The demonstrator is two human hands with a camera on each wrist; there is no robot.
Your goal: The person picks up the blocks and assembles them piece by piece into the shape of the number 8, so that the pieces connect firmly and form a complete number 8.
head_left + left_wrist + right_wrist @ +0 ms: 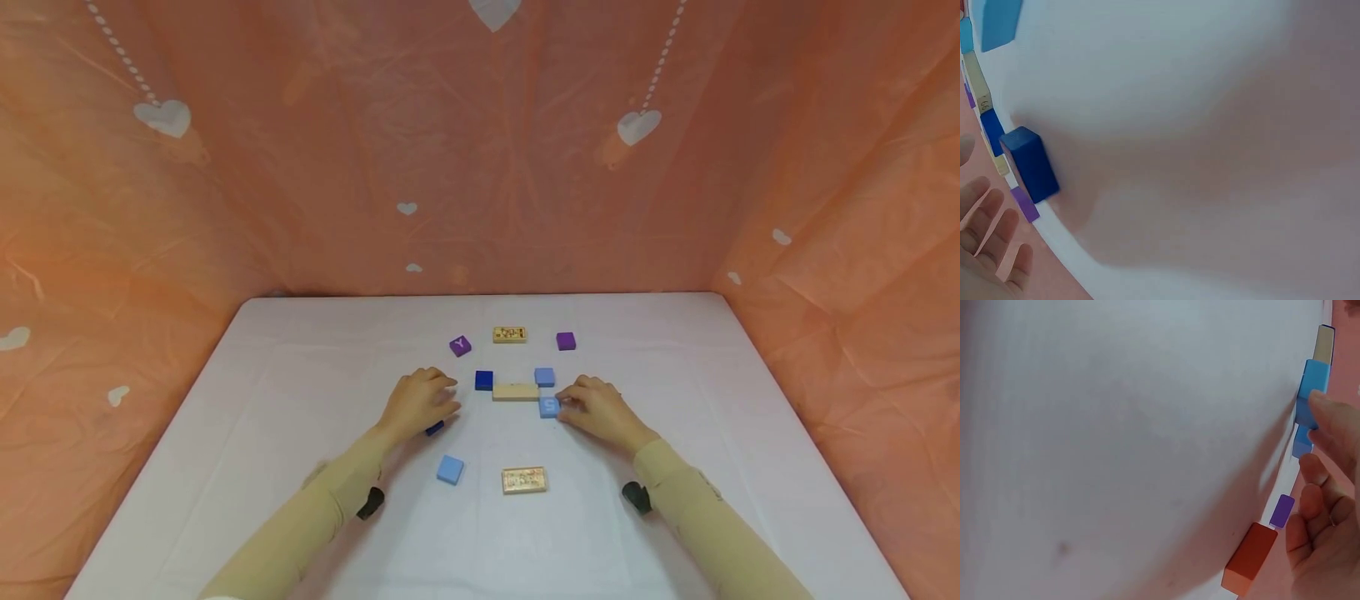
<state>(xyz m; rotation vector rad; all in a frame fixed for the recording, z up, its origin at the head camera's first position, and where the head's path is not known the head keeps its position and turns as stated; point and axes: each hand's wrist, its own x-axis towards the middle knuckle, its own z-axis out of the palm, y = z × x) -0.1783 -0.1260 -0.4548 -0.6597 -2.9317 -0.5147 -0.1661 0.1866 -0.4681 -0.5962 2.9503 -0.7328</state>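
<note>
Beside the right end of a plain wooden strip (515, 392) lies a light blue block marked with an S (549, 407). My right hand (603, 410) pinches this block's right end between thumb and index finger; the light blue block (1314, 384) also shows at the thumb in the right wrist view. My left hand (418, 406) hovers with loose, spread fingers and holds nothing. Under it a dark blue block (1034, 165) is partly hidden in the head view. Another dark blue block (484, 381) sits at the strip's upper left, and a second light blue block (544, 377) at its upper right.
Farther back lie a purple block marked Y (461, 346), a gold tile (509, 335) and a plain purple block (566, 341). Nearer are a light blue block (450, 470) and a gold patterned tile (524, 480). An orange-red block (1250, 557) shows in the right wrist view.
</note>
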